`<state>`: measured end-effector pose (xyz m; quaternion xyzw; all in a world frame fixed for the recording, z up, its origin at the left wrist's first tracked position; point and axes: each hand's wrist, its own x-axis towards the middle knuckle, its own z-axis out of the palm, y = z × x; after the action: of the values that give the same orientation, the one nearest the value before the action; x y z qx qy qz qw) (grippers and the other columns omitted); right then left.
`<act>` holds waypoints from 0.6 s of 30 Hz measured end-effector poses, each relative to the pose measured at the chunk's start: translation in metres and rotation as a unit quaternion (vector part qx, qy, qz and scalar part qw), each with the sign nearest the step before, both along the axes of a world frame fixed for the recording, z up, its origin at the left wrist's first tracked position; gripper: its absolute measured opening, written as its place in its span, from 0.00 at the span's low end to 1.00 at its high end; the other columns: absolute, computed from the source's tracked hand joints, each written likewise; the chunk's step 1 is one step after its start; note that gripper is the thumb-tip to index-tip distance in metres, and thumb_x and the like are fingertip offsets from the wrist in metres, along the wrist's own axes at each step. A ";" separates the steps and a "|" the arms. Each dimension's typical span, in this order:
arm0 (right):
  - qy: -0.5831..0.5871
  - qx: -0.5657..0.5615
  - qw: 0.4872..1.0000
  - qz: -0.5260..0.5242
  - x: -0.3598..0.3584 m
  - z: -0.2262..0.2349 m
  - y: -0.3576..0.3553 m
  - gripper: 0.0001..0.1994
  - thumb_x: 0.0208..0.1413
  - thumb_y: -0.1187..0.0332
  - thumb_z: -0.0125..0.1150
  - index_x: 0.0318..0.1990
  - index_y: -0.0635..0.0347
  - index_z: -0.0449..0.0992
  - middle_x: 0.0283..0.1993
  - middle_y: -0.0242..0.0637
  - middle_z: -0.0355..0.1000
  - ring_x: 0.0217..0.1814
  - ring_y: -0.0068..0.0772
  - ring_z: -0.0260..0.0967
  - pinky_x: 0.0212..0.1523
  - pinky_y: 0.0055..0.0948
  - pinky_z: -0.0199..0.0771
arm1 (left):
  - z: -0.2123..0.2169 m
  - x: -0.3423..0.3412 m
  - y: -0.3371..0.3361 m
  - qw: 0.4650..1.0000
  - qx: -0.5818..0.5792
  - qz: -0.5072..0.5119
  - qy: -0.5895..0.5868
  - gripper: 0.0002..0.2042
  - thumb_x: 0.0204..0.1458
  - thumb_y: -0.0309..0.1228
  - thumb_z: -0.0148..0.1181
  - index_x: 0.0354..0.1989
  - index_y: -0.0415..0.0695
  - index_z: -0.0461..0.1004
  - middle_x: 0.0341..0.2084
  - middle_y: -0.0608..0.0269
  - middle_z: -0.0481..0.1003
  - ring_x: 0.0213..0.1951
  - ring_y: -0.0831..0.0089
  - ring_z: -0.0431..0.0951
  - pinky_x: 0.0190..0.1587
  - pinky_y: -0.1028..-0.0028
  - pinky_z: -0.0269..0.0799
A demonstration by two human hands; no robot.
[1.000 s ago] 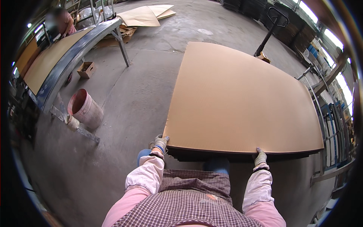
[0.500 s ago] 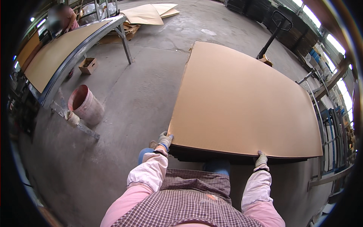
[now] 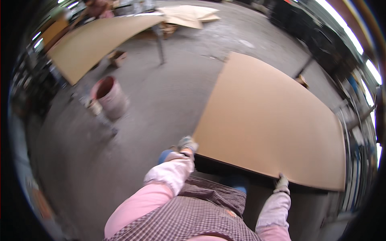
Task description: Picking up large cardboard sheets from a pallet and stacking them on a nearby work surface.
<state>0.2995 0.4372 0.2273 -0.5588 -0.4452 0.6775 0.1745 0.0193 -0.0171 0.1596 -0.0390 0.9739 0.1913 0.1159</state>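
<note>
A large tan fibreboard sheet (image 3: 269,120) lies flat in front of me, reaching far out to the right. My left hand (image 3: 187,143), in a grey work glove, grips its near left corner. My right hand (image 3: 282,182), gloved too, grips the near edge further right. Both pink sleeves come up from the lower edge over my checked apron. The dark space under the sheet's near edge hides whatever carries it.
A red-brown bucket (image 3: 111,97) stands on the concrete floor to the left. Beyond it a long workbench (image 3: 92,42) carries another tan sheet, with a person at its far end. Flat cardboard (image 3: 193,15) lies further back. Racks line the right side.
The view has swung and the sheet now sits further right and tilted in the picture. Both hands keep their hold on its near edge.
</note>
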 end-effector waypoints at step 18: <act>-0.135 0.349 0.924 0.073 -0.036 0.111 -0.120 0.07 0.42 0.66 0.55 0.23 0.59 0.68 0.19 0.37 0.69 0.17 0.27 0.65 0.17 0.25 0.67 | 0.144 -0.042 -0.445 0.558 0.655 0.445 0.249 0.45 0.32 0.63 0.48 0.56 0.46 0.44 0.51 0.52 0.52 0.51 0.60 0.54 0.53 0.62 0.45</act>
<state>0.2632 0.3177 0.3385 -0.5143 -0.7125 0.4083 0.2472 -0.0230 -0.4618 0.3040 -0.3317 0.4294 0.8058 -0.2370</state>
